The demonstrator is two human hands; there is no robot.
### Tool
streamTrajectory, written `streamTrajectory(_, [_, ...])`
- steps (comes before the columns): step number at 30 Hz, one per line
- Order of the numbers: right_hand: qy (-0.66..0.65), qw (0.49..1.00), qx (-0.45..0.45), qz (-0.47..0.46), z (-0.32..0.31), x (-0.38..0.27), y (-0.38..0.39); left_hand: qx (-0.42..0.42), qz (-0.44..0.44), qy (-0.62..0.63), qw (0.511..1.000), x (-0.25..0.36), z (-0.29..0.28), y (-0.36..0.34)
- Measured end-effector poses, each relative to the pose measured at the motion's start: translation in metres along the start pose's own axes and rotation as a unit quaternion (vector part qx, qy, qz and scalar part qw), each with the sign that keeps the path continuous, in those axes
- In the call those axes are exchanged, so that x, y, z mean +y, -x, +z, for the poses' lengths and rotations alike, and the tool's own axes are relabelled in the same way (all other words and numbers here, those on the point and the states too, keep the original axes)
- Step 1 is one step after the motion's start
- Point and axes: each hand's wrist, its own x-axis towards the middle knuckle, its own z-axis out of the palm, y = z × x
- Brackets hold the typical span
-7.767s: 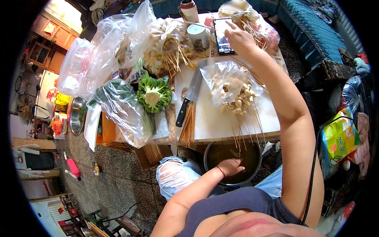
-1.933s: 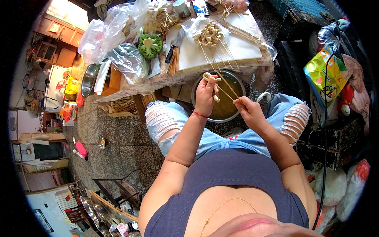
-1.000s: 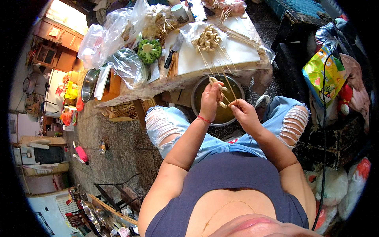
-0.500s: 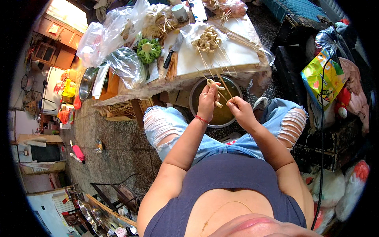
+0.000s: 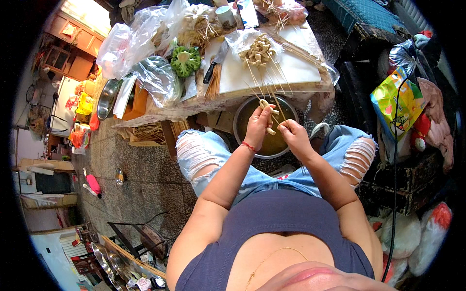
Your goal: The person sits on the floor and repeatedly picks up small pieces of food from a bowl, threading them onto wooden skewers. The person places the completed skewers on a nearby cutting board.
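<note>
My left hand (image 5: 258, 124) is closed in a pinch on pale mushroom pieces (image 5: 263, 103), which stick out above and beside its fingers. My right hand (image 5: 295, 137), fingertips pressed together, grips thin wooden skewers (image 5: 279, 104) that slant up past the left hand. Whether a skewer tip passes through the mushroom is too small to make out. Both hands are over a metal basin (image 5: 268, 156) between my knees. Beyond them, a pile of mushrooms (image 5: 258, 53) rests in a clear plastic bag on a white board (image 5: 234, 82), with several skewers leaning from it toward me.
On the low table are a black-handled knife (image 5: 209, 73), a bundle of skewers (image 5: 213, 83), a green broccoli head (image 5: 185, 61), plastic bags (image 5: 154, 80) and a phone (image 5: 248, 14). A black cable (image 5: 395, 179) hangs at right, near a colourful bag (image 5: 395, 99).
The view has shifted slightly. Both hands stay close together over the basin with their grips kept; the left hand and the mushroom pieces sit marginally lower and farther right.
</note>
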Motion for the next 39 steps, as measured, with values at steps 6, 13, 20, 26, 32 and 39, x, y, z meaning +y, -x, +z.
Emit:
streamTrajectory(6, [0.003,1.0,-0.005,0.004,0.0,0.002,-0.002,-0.004,-0.001,0.013,1.0,-0.006,-0.004,-0.004])
streamTrajectory(13, [0.023,0.999,-0.008,-0.027,-0.017,-0.001,-0.001,-0.09,-0.1,0.445,0.885,-0.006,-0.051,-0.01])
streamTrajectory(20, [0.058,0.997,-0.026,-0.041,-0.033,0.011,0.03,-0.078,-0.073,0.438,0.893,0.011,-0.046,-0.006])
streamTrajectory(26, [0.077,0.996,-0.049,0.011,-0.047,0.009,0.05,-0.074,-0.062,0.348,0.932,0.017,-0.038,-0.005])
streamTrajectory(32, [0.078,0.996,-0.044,-0.013,-0.047,-0.002,0.051,-0.071,-0.054,0.295,0.951,0.018,-0.041,-0.003])
streamTrajectory(39, [0.093,0.995,-0.028,-0.022,-0.045,-0.007,0.05,0.012,-0.047,0.183,0.982,0.023,-0.049,-0.001])
